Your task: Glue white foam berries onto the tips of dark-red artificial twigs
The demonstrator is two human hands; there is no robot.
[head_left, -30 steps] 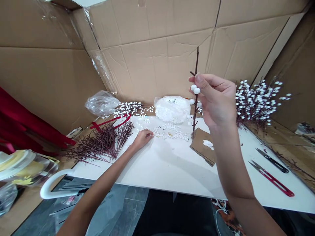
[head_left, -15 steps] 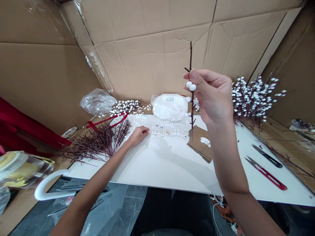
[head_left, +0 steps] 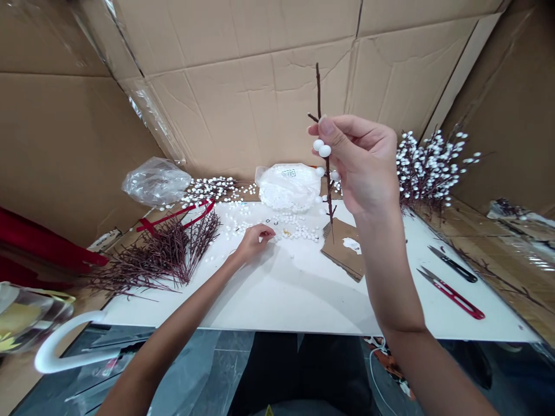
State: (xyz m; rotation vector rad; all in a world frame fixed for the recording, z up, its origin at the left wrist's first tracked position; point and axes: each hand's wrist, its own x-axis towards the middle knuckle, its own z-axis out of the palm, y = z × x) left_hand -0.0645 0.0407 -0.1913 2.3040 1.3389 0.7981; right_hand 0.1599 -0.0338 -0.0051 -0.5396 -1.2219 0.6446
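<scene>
My right hand is raised and pinches a thin brown twig, which stands nearly upright. Several white berries sit on the twig, two of them just below my fingertips. Low over the white table, my left hand has thumb and fingertips together at the left edge of the loose white berries. Whatever those fingertips hold is too small to make out. Below the twig's lower end lies a piece of cardboard with a white patch of glue or paste.
Bare brown twigs lie at the left by a red ribbon. A plastic bag of white berries is at the back. Berry branches stand at the right, behind black snips and red snips. A white curved handle is front left.
The camera view has shifted a little to the right. My left hand has moved right, closer in to the loose berries. My right hand still holds the twig up.
</scene>
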